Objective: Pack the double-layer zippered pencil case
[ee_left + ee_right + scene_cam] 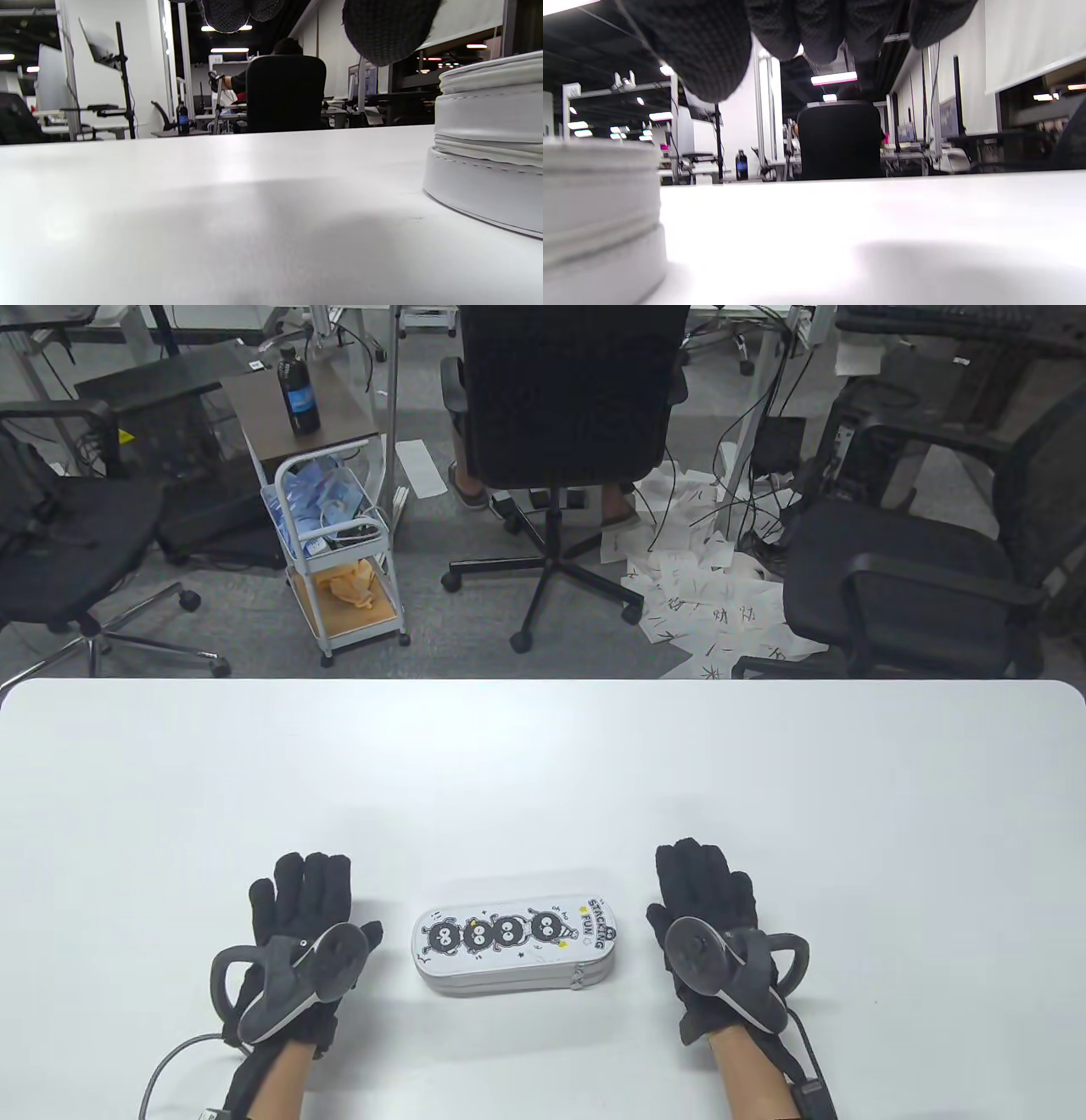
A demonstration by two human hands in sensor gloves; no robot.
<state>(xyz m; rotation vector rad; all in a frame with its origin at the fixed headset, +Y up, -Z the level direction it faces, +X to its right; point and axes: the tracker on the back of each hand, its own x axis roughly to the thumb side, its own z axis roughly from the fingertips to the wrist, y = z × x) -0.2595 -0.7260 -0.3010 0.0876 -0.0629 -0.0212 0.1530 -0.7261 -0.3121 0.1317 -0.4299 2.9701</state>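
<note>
The white pencil case (pixel 514 950) lay zipped near the table's (pixel 543 763) front edge between the flat, empty left hand (pixel 297 937) and right hand (pixel 708 937), looking light and semi-stiff, best taken by its long sides or by the zipper pulls (pixel 579 978).

Pencil case (pixel 514 939) on white table (pixel 543 763)

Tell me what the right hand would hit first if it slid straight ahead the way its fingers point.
Nothing on the table, as far as the views show. The right hand points toward the far edge of the white table, and that stretch looks bare. The pencil case lies off to its left, outside that line.
</note>
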